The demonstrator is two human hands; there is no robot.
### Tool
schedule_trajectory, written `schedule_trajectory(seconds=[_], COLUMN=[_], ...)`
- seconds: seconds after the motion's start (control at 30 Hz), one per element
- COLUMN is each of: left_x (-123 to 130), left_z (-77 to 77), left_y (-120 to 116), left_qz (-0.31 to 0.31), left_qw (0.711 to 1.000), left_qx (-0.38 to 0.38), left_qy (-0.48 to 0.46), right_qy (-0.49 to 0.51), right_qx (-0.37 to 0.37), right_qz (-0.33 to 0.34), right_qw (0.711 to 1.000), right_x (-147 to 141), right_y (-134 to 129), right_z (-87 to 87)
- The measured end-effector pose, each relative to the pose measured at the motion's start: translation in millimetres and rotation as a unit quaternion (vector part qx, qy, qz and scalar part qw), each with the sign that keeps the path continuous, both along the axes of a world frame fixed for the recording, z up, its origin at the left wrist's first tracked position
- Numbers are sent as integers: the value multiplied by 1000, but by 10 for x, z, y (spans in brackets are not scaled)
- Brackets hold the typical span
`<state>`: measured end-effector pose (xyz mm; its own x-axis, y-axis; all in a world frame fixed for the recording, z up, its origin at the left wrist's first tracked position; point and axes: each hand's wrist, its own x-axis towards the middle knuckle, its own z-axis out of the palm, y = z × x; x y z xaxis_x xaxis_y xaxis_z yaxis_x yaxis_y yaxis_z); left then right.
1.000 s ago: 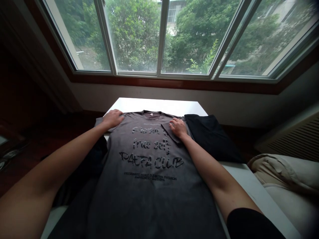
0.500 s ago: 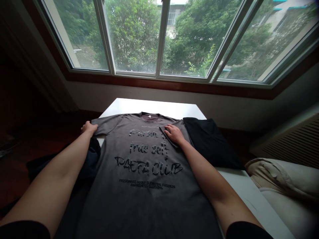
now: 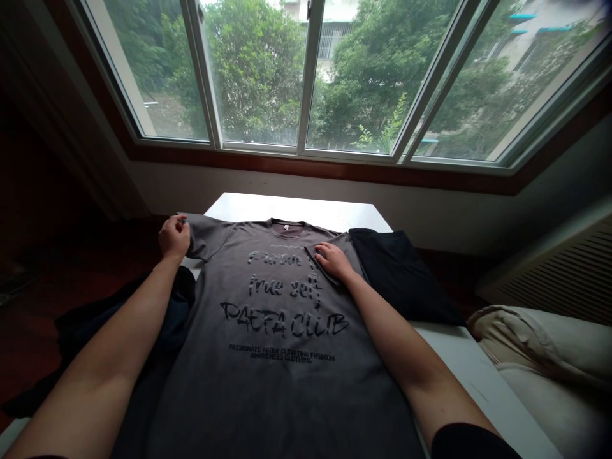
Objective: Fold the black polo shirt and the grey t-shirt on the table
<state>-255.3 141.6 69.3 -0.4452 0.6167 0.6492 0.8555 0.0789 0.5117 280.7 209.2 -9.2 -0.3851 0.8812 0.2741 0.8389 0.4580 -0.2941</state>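
A dark grey T-shirt (image 3: 282,395) with black lettering lies front up, its collar toward the window. My left hand (image 3: 174,237) pinches the end of the left-hand sleeve, which is raised a little off the table. The right-hand sleeve is folded inward over the shirt's chest. On that folded sleeve rests my right hand (image 3: 332,260), palm down with its fingers slightly spread.
The white table (image 3: 296,207) shows beyond the collar and along the right. Folded black cloth (image 3: 406,274) lies right of the shirt, dark clothing (image 3: 176,306) at its left. Beige fabric (image 3: 540,344) sits at the far right, below a slatted panel. A window (image 3: 258,76) stands behind.
My left hand has risen and turned, lifting the sleeve end off the table. My right hand has stayed on the folded sleeve.
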Motion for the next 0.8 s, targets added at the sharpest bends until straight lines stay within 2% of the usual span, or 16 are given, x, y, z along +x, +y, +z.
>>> schedule_trajectory(seconds=[0.07,0.13,0.17,0.23,0.3,0.37,0.47,0.57,0.67,0.8], left_x=[311,655,820,1095,1256,1299,1233,1157,1128,1116], left_z=[181,315,352,354,257,88,-210,-460,-614,-698], left_y=[-92,-168,-193,-207,-169,-93,44,159,262,435], left_qz=[-72,-188,-250,-352,-395,-369,-248,-158,-126,-84], left_qw=[997,978,960,910,881,893,929,925,910,912], left_qx=[11,-53,-107,-212,-259,-247,-250,-322,-373,-388], left_qy=[39,66,69,52,42,71,117,126,133,100], right_qy=[0,0,0,-1,-2,-3,-3,-4,-4,2], right_qx=[1,0,-1,-3,-2,-5,-13,-15,-16,-7], right_qz=[0,-1,-2,-4,-5,-8,-12,-12,-11,-5], right_qw=[1000,1000,1000,1000,1000,1000,1000,1000,1000,1000], right_x=[-4,-6,-6,-6,-5,-6,-12,-21,-25,-23], right_y=[-5,-16,-23,-38,-51,-59,-61,-60,-65,-77], right_z=[8,20,27,38,45,50,57,65,71,74])
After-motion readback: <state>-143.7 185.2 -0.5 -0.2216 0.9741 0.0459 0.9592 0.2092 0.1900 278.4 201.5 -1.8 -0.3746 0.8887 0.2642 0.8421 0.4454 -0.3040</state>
